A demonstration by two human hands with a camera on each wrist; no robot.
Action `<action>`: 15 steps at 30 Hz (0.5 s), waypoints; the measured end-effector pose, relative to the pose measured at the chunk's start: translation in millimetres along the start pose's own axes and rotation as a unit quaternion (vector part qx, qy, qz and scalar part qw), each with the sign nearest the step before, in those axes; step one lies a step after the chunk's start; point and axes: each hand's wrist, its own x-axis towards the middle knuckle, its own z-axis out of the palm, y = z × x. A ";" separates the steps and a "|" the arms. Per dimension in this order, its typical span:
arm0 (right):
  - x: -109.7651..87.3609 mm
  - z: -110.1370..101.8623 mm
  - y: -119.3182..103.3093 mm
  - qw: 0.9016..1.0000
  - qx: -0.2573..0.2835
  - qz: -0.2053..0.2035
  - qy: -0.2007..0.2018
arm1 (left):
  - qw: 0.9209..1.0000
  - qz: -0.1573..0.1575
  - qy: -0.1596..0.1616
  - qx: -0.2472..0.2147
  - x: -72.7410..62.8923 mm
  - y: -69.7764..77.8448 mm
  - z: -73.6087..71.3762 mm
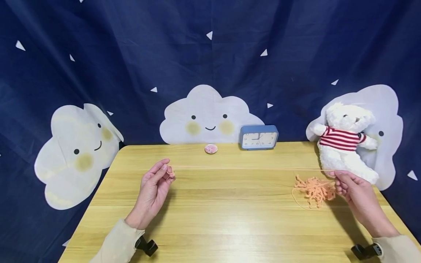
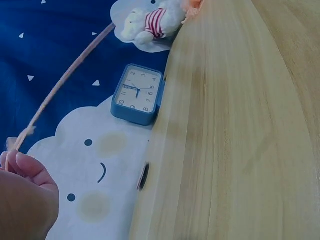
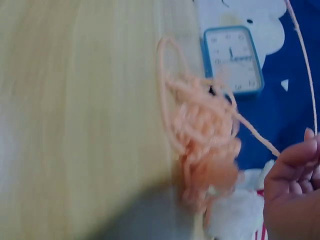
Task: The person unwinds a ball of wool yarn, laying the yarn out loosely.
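A strand of orange yarn [image 1: 243, 168] stretches taut above the table between both hands. My left hand [image 1: 152, 190] pinches one end, and a short bit of it hangs in a small loop by the fingertips. In the left wrist view the yarn [image 2: 65, 77] runs up and away from the left hand [image 2: 27, 195]. At the other side my right hand [image 1: 355, 197] pinches the strand between thumb and forefinger. From there it trails into a loose, tangled orange yarn pile [image 1: 315, 191] beside that hand. The right wrist view shows the pile [image 3: 205, 125] and the right hand [image 3: 295, 185] close by.
A blue alarm clock [image 1: 258, 137] stands at the back edge of the wooden table [image 1: 230, 226], with a small pink round item [image 1: 211, 148] to its left. At the back right sits a white teddy bear [image 1: 348, 138] in a striped shirt. Behind hangs a dark blue curtain [image 1: 131, 54].
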 end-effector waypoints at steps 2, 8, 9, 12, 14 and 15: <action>-2.2 -8.8 -2.6 1.000 0.005 0.000 0.021 | 1.000 0.000 -0.002 0.005 0.0 -0.4 0.1; -9.3 -29.1 -7.8 0.998 -0.002 -0.006 0.060 | 1.000 -0.004 -0.002 0.003 -0.1 -0.9 -0.9; -10.2 -31.6 -8.3 0.998 -0.004 -0.008 0.067 | 1.000 -0.005 -0.001 0.004 -0.2 -0.9 -1.3; -12.4 -37.3 -10.0 0.996 -0.007 -0.014 0.090 | 1.000 -0.010 0.000 0.008 -0.4 -0.9 -1.9; -13.7 -40.1 -11.2 0.994 0.005 -0.017 0.108 | 1.000 -0.012 0.001 0.009 -0.4 -0.8 -1.6; -14.2 -41.1 -12.0 0.993 0.011 -0.017 0.118 | 1.000 -0.012 0.001 0.009 -0.4 -0.8 -1.5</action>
